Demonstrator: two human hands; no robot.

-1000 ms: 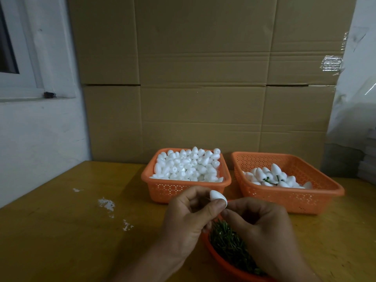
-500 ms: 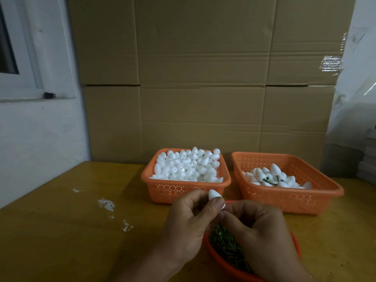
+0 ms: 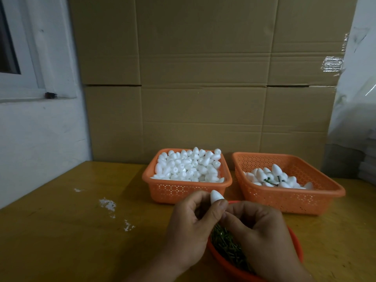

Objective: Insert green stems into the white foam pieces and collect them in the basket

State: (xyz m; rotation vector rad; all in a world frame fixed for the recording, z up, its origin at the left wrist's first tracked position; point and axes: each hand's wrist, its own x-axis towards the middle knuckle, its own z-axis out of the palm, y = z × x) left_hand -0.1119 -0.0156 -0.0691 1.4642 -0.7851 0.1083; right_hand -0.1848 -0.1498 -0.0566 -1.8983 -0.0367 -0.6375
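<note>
Little changed over last second: hands held together above red bowl of green stems, only slightly shifted; insertion judged under way, not finished. Left hand raised, fingers clamped on foam piece. Right hand curled, fingertips pressed beneath foam; stem not discernible. Finished-piece basket behind bowl, partly filled.

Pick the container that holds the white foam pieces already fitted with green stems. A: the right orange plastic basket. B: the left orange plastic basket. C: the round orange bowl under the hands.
A: dark green stems show among the white foam pieces only in the right orange plastic basket.
</note>
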